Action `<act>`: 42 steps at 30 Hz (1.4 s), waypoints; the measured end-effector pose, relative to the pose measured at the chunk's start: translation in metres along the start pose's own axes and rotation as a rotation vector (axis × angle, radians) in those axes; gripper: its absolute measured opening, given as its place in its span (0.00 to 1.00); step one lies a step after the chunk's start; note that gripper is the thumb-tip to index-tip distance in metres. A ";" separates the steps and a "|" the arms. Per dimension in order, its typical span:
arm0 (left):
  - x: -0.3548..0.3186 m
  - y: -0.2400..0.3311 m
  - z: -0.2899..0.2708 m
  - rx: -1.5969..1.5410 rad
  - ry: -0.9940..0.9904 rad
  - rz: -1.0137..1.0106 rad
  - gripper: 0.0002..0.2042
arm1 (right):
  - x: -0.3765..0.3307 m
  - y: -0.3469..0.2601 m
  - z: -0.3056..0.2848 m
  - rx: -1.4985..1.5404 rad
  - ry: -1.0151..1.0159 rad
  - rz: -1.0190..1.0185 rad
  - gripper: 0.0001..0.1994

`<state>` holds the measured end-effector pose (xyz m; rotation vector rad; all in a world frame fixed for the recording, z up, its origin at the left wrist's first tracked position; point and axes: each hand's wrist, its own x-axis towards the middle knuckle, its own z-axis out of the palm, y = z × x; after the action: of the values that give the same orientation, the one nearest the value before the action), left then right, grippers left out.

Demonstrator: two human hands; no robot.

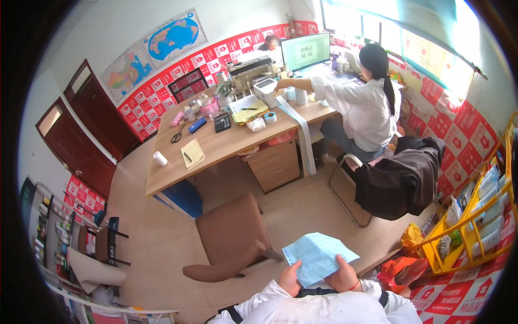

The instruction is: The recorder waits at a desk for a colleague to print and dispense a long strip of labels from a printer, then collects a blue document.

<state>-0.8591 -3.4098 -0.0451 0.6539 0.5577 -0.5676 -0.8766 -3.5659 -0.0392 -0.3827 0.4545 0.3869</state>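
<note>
Now: L hand (290,278) + R hand (343,275) both gripping pale blue paper sheet (318,256) by bottom edge, held up over lap. Sheet unfolded, nothing set down yet; brown chair (232,237) just ahead.

An office: a long wooden desk (226,143) at the far side carries a computer monitor (305,51), grey printer (251,67) and black calculator (222,122).

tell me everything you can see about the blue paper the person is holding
The blue paper is a thin, pale blue sheet, seemingly a form with faint printing too small to read. A row of small holes runs along its left edge. It is held tilted, low in the head view, over the tiled floor and right of a brown chair. The left hand grips its lower left edge, the right hand its lower right.
</note>
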 end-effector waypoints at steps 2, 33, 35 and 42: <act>0.001 -0.001 0.000 -0.003 -0.007 0.000 0.16 | 0.000 -0.001 -0.001 0.002 0.000 0.001 0.18; 0.007 0.004 -0.001 -0.033 -0.031 0.026 0.15 | 0.006 -0.004 0.003 0.000 0.001 -0.002 0.18; 0.003 0.007 0.004 -0.026 -0.024 0.012 0.16 | 0.006 -0.005 0.005 -0.026 -0.016 0.000 0.20; 0.000 0.012 0.004 0.003 -0.006 0.017 0.16 | 0.009 -0.003 0.006 -0.083 0.001 0.022 0.21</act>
<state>-0.8501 -3.4053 -0.0378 0.6586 0.5454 -0.5547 -0.8660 -3.5629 -0.0376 -0.4582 0.4449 0.4279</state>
